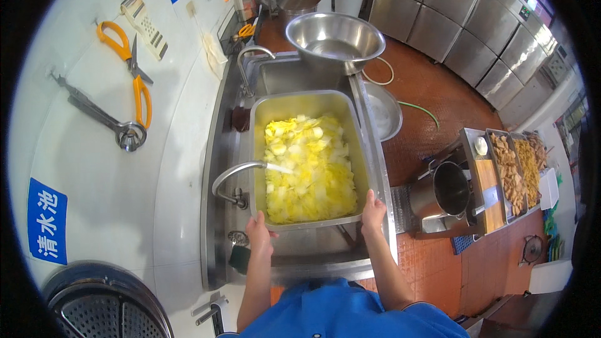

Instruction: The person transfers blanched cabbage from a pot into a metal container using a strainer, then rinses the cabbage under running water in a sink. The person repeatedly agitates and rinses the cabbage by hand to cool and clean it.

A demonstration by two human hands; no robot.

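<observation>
A deep rectangular stainless steel pan (307,97) rests across the steel double sink. Cut napa cabbage (310,164) fills much of it. Water runs onto the leaves from a curved faucet (239,167) at the pan's left side. My left hand (260,234) grips the near left corner of the pan, and my right hand (373,211) holds the near right corner. The fingers under the rim are partly hidden.
A large steel bowl (335,40) sits over the sink's far end; another bowl (382,110) is beside the sink, at right. Orange-handled scissors (133,58) hang on the left wall. At right stand a tall steel pot (443,192) and trays of food (507,173).
</observation>
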